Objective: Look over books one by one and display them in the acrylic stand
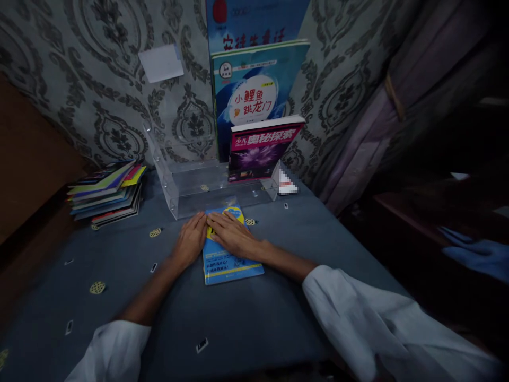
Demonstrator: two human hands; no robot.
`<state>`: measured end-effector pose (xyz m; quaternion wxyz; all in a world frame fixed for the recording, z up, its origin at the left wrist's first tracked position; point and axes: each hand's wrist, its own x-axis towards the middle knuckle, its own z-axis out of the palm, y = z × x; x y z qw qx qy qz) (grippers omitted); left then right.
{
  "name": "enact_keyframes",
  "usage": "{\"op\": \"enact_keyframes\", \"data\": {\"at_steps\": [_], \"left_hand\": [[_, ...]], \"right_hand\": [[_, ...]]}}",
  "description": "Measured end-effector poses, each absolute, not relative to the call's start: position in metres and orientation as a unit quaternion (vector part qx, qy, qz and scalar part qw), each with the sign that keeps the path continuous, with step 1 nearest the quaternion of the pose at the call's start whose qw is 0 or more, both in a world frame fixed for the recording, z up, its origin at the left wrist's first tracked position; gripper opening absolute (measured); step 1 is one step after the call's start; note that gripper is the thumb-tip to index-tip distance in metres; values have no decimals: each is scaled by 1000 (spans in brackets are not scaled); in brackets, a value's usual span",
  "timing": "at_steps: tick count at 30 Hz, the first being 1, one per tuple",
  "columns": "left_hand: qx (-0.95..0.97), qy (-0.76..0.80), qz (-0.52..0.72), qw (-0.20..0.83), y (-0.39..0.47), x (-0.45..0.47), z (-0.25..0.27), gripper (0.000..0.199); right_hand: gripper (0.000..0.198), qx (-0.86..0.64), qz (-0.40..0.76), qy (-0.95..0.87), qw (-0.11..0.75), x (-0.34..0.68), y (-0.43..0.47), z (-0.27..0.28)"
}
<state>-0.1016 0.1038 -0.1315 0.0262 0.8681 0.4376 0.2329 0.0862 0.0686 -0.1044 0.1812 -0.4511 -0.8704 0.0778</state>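
A thin blue and yellow book (230,262) lies flat on the blue-grey tablecloth (258,318), its far end under both my hands. My right hand (233,233) rests palm down on the book's upper half. My left hand (191,240) lies on its left edge, fingers together and flat. Just beyond the book stands a clear acrylic rack (191,183) holding three upright books: a magenta one (260,148) in front, a blue and white one (254,90) behind it, and a taller blue one (254,21) at the back.
A stack of several thin colourful books (107,193) sits at the left on the cloth. Patterned wallpaper rises behind the rack, with a white note (161,62) stuck on it. A curtain (377,116) hangs at the right. A blue-gloved hand (477,252) shows at the far right.
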Motion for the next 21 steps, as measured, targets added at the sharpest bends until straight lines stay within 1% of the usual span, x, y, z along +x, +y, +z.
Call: {"op": "enact_keyframes", "data": {"at_steps": [4,8,12,17,21], "left_hand": [[869,438,227,32,103,-101,-131,41],[866,445,223,45,103,-101,-131,41],[863,443,238,42,103,-102,-134,41],[873,433,223,32,104,-104,-132,40],[880,426,210,27,106,-105,-129,41]], "right_hand": [[52,-449,97,-871,171,80,76,-110],[51,-445,104,-869,188,81,78,-112],[50,-446,105,-869,187,83,78,-111],[55,-500,87,-840,190,84,73,-108],[58,-498,84,-839,202,86,74,-112]]}}
